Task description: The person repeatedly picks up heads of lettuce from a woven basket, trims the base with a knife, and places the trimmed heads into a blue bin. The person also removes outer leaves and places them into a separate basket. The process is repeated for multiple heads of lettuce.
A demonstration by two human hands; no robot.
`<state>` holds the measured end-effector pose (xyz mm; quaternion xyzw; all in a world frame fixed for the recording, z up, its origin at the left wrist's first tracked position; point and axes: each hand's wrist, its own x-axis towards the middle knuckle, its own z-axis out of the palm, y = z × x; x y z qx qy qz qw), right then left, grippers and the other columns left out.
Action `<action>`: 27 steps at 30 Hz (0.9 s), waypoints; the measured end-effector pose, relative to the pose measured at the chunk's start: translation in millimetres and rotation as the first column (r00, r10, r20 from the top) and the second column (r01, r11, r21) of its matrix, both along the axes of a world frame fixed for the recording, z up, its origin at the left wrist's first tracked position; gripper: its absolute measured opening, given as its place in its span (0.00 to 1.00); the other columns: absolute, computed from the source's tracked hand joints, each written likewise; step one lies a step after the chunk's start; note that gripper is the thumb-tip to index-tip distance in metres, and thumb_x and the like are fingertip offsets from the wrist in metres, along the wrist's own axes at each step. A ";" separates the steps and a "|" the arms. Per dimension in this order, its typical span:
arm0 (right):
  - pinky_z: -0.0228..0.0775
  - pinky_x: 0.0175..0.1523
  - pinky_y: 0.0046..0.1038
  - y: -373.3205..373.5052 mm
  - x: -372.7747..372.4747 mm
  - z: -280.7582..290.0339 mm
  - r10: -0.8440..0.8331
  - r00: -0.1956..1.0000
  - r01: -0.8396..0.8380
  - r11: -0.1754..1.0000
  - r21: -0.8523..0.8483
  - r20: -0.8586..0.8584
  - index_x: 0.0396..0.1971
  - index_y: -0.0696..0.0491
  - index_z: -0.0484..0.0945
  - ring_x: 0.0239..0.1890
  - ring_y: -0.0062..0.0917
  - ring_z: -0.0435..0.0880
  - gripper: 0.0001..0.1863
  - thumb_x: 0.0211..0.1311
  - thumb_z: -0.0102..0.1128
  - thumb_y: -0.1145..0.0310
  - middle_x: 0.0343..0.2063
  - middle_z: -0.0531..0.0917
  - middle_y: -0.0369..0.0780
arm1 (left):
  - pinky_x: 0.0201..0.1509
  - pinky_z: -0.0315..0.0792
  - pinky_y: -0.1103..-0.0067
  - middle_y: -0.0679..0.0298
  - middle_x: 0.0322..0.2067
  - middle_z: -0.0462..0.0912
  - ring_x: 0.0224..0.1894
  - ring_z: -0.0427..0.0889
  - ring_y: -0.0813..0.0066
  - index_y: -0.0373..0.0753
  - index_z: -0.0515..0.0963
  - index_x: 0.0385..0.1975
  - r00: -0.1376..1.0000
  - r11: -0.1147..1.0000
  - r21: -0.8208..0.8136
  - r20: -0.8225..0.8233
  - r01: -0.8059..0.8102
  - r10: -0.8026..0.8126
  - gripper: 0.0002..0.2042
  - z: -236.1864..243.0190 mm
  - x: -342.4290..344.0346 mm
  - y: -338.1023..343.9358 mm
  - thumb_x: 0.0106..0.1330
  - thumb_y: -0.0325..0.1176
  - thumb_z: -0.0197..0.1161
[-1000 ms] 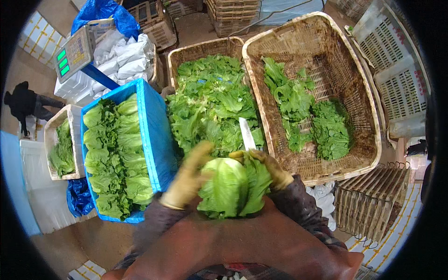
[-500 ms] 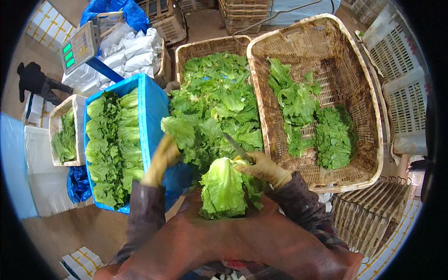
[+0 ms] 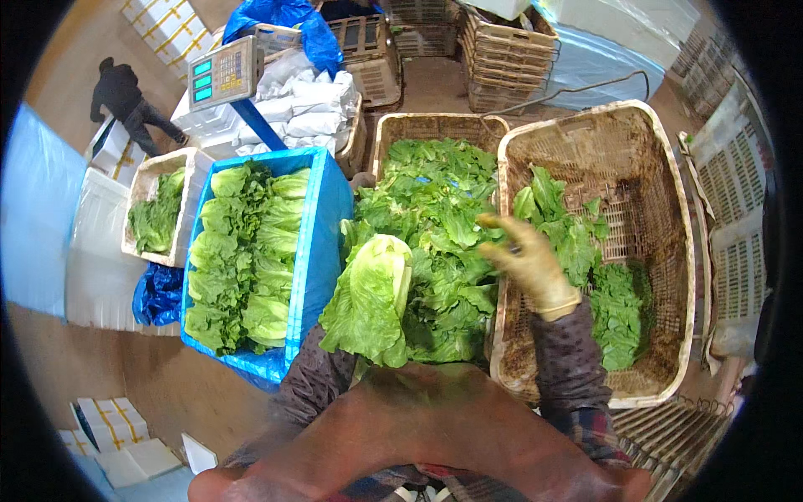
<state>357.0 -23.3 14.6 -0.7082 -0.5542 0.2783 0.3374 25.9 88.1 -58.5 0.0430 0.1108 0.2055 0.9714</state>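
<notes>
A pale green head of lettuce [image 3: 368,305] is held up in front of me at the end of my left sleeve. It hides my left hand, whose fingers do not show. My right hand [image 3: 535,266], in a yellowish glove, hovers by the rim between two crates, thumb and fingers apart. No knife is visible in it. Below and beyond it, loose lettuce leaves [image 3: 443,197] fill the middle crate [image 3: 397,125]. To the left, a blue-lined box [image 3: 322,213] holds rows of lettuce heads [image 3: 222,251].
At the right, a large stained crate [image 3: 669,251] holds some leaves. A scale [image 3: 224,74] stands beyond the blue-lined box, near white bags [image 3: 305,109]. A small white box [image 3: 196,180] holds more greens. A person [image 3: 125,100] walks at the far left. Stacked crates [image 3: 510,58] stand behind.
The lettuce has gone from under my right hand to my left arm. My right hand has moved right and spread its fingers; the knife seen in it before no longer shows. The view has shifted.
</notes>
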 end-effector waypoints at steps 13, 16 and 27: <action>0.68 0.69 0.41 87.8 -68.5 -40.1 0.653 0.753 -0.658 0.751 -0.064 -0.080 0.65 0.48 0.75 0.69 0.39 0.71 0.32 0.65 0.67 0.48 0.67 0.72 0.48 | 0.71 0.70 0.63 0.57 0.67 0.72 0.66 0.74 0.62 0.41 0.61 0.74 0.989 0.997 -0.063 -0.146 -0.044 0.034 0.36 4.4 -61.0 -61.3 0.70 0.49 0.66; 0.71 0.62 0.38 86.9 -94.1 -52.5 0.762 0.608 -0.752 0.643 0.143 -0.225 0.51 0.52 0.82 0.57 0.36 0.77 0.22 0.63 0.71 0.55 0.50 0.80 0.43 | 0.70 0.71 0.64 0.57 0.67 0.73 0.65 0.75 0.63 0.41 0.62 0.73 0.995 0.992 -0.127 -0.095 0.023 -0.035 0.35 -7.9 -72.0 -63.4 0.71 0.48 0.66; 0.58 0.22 0.18 117.1 -203.1 -37.0 -0.010 0.827 -0.324 0.810 -0.490 -0.563 0.55 0.53 0.81 0.19 0.10 0.68 0.17 0.73 0.63 0.60 0.25 0.75 0.26 | 0.71 0.71 0.63 0.56 0.67 0.72 0.66 0.75 0.63 0.41 0.62 0.74 0.989 0.987 -0.157 -0.145 -0.038 0.015 0.37 -18.7 -137.0 -20.0 0.70 0.49 0.67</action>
